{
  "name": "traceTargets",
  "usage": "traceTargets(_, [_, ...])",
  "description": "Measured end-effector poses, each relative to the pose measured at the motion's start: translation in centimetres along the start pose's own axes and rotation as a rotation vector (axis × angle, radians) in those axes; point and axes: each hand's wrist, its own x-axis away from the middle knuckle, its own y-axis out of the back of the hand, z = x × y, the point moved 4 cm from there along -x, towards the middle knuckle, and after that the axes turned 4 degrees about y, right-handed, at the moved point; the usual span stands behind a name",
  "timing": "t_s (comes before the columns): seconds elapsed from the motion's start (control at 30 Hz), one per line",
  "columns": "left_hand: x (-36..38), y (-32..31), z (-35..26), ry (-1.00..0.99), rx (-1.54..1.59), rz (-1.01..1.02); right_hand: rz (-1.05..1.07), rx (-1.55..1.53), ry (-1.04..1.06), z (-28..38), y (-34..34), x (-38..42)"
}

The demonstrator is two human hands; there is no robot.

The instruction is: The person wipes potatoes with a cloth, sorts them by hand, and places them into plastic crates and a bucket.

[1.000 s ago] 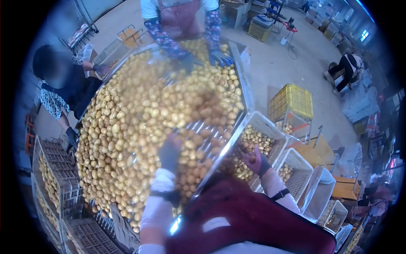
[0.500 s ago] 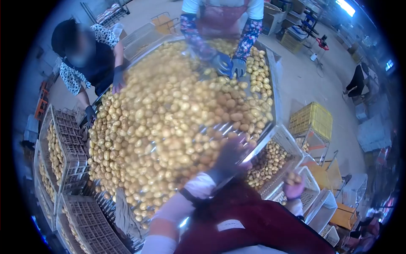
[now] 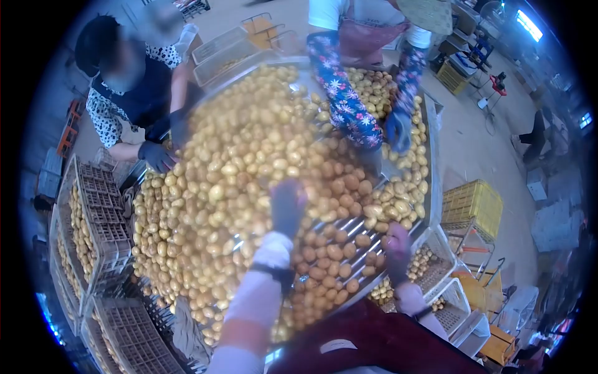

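Note:
A broad heap of yellow-brown potatoes (image 3: 205, 187) covers the metal sorting table (image 3: 430, 156), with bare rollers (image 3: 360, 234) showing near its front right. My left hand (image 3: 286, 206), in a dark glove, reaches over the middle of the heap; motion smears its fingers. At the table's right edge is my right hand (image 3: 397, 249), gloved with pink fingertips, beside the darker potatoes (image 3: 327, 262) on the rollers. Its fingers are blurred too, and I cannot tell whether either hand holds a potato.
Across the table a person in floral sleeves (image 3: 342, 93) works in the heap, and another (image 3: 140, 81) stands at the left. Stacked crates (image 3: 103, 212) of potatoes line the left side. A crate (image 3: 436, 262) sits under the right edge, and a yellow crate (image 3: 473, 206) stands beyond.
My left hand has moved up and left from the table's front edge over the heap. My right hand, earlier holding potatoes out by the crates, has come up to the table's edge.

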Motion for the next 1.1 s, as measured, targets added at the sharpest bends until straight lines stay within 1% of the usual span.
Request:
traceTargets(0.03, [1.8,-0.7,0.5,0.11,0.252,-0.027,-0.021,-0.14,-0.045,-1.1,-4.9,-1.5])
traceTargets(0.07, [3.5,-0.5,0.5,0.11,0.242,0.007,0.139,-0.25,-0.065,2.3,-7.5,-6.0])
traceTargets(0.1, [5.1,-0.4,0.5,0.108,0.232,0.04,0.21,-0.31,-0.081,2.8,-11.4,-8.9])
traceTargets(0.17, [6.4,3.0,-2.2,-0.124,-0.31,0.238,0.235,-0.213,0.246,2.1,-19.1,-13.4])
traceTargets(0.2, [6.7,3.9,-2.6,-0.02,-0.244,0.345,0.203,-0.11,0.312,0.6,-23.3,-15.0])
traceTargets(0.27, [7.7,4.8,-3.9,0.199,-0.105,0.549,0.244,0.045,0.319,0.4,-26.3,-17.1])
traceTargets(0.33, [8.2,6.9,-5.7,0.159,-0.033,0.438,0.375,0.157,0.199,3.2,-24.9,-19.0])
traceTargets(0.37, [8.4,7.5,-6.2,0.133,0.004,0.378,0.364,0.128,0.222,2.9,-25.3,-18.8])
traceTargets(0.4, [8.9,7.4,-5.6,0.15,0.09,0.452,0.347,0.102,0.243,2.1,-25.5,-18.5])
traceTargets(0.47, [9.1,7.0,-2.3,-0.003,0.12,0.257,0.334,0.017,0.242,1.6,-24.2,-18.1])
traceTargets(0.53, [6.8,8.0,-1.2,0.047,0.037,0.112,0.523,0.058,0.064,0.9,-22.9,-16.8])
traceTargets(0.57, [5.7,8.5,-0.8,0.174,-0.06,0.069,0.61,0.08,-0.03,0.4,-21.9,-15.7])
traceTargets(0.6, [5.3,7.9,0.2,0.135,-0.128,0.069,0.547,0.068,0.152,-0.6,-21.8,-14.1])
traceTargets(0.67, [4.8,5.2,4.0,0.053,-0.262,0.061,0.461,-0.019,0.14,-2.2,-20.7,-11.0])
traceTargets(0.7, [4.3,4.1,5.1,0.084,-0.32,0.165,0.422,-0.06,0.132,-2.5,-19.8,-9.9])
traceTargets(0.73, [4.1,2.9,6.0,0.122,-0.376,0.265,0.56,-0.034,-0.027,-1.4,-17.8,-9.8])
traceTargets(0.77, [4.1,1.9,6.7,0.16,-0.436,0.372,0.583,-0.094,-0.093,-1.5,-17.1,-9.2])
traceTargets(0.8, [3.4,1.7,6.7,0.196,-0.482,0.389,0.598,-0.155,-0.157,-1.8,-16.5,-8.7])
traceTargets(0.83, [3.1,1.8,6.7,0.24,-0.449,0.444,0.608,-0.218,-0.218,-2.1,-16.0,-8.3])
traceTargets(0.9, [2.3,2.0,6.0,0.325,-0.376,0.543,0.369,-0.349,-0.158,-2.1,-14.4,-7.1])
traceTargets(0.93, [3.2,2.7,5.7,0.29,-0.194,0.466,0.257,-0.41,-0.126,-1.3,-13.0,-6.4])
traceTargets(0.97, [4.7,3.1,5.1,0.308,-0.01,0.352,0.251,-0.612,-0.277,-1.0,-11.7,-4.7])
traceTargets(1.03, [6.9,4.5,3.7,0.327,0.351,0.126,0.22,-1.022,-0.577,3.3,-7.6,-3.0])
traceTargets(1.07, [8.0,5.1,1.6,0.326,0.409,0.066,0.212,-1.243,-0.703,3.3,-7.8,-1.7])
traceTargets(1.1, [9.0,6.0,-2.0,0.242,0.387,0.098,0.207,-1.463,-0.842,3.3,-8.1,0.1])
